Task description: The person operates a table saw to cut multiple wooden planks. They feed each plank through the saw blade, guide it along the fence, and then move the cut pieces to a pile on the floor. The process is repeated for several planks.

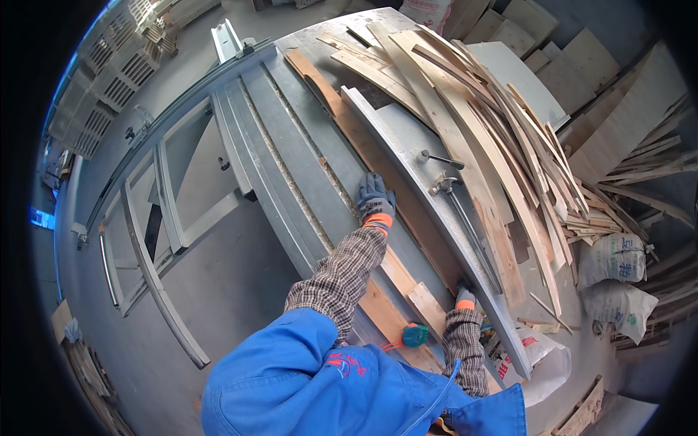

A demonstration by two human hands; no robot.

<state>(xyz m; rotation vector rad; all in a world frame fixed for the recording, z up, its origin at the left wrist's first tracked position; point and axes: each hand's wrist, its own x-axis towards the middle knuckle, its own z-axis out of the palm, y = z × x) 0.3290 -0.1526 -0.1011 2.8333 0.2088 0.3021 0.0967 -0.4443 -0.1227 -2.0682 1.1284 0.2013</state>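
My left hand [376,198], in a grey-blue glove with an orange cuff, lies flat with its fingers stretched out. It rests at the left edge of a long brown wooden board [414,225] on the grey slotted machine table [280,134]. The board runs beside a long straight metal fence [434,211]. My right hand [465,294], gloved alike, is at the board's near end, close to the fence. Its fingers are mostly hidden, so their grip does not show. Between my arms lie pale wood pieces [427,305] and a round teal thing [414,335] with a red cord.
Right of the fence are a black-knobbed lever [440,158] and a metal clamp with a rod [445,186]. Beyond them lies a large pile of wood strips [502,145]. White sacks [614,258] stand at right. A metal frame [163,196] extends left of the table.
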